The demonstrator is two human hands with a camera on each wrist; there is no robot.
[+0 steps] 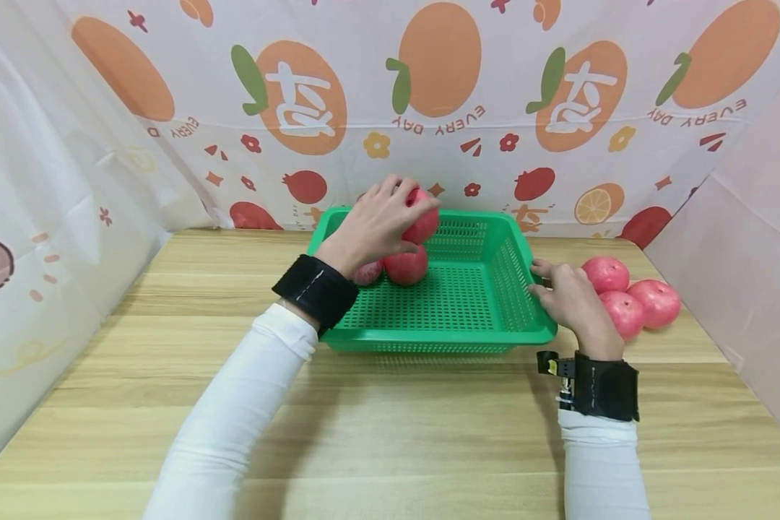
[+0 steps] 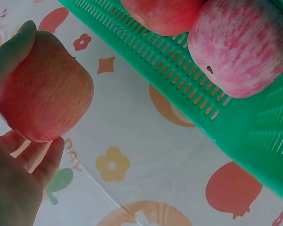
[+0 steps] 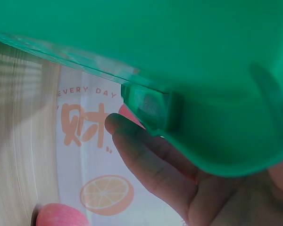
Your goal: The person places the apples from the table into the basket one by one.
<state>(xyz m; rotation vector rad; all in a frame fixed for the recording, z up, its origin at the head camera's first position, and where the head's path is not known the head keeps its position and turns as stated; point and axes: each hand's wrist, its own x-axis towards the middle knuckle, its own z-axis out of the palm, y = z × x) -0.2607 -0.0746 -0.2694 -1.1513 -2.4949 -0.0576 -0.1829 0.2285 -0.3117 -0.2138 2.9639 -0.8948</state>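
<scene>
A red apple (image 1: 422, 220) is in my left hand (image 1: 380, 220), thumb on one side and fingers on the other, above the back left of the green basket (image 1: 422, 336). In the left wrist view the held apple (image 2: 45, 89) hangs apart from the basket. Inside the basket, at its left, sit a red apple (image 1: 406, 266) and a paler striped apple (image 2: 240, 47), partly covered by my left hand in the head view. My right hand (image 1: 572, 300) holds the basket's right rim; the rim hides part of it in the right wrist view (image 3: 160, 174).
Three red apples (image 1: 626, 314) lie close together on the wooden table (image 1: 429, 433), right of the basket and next to my right hand. A fruit-printed cloth (image 1: 370, 94) hangs just behind the basket, with pale cloth at both sides.
</scene>
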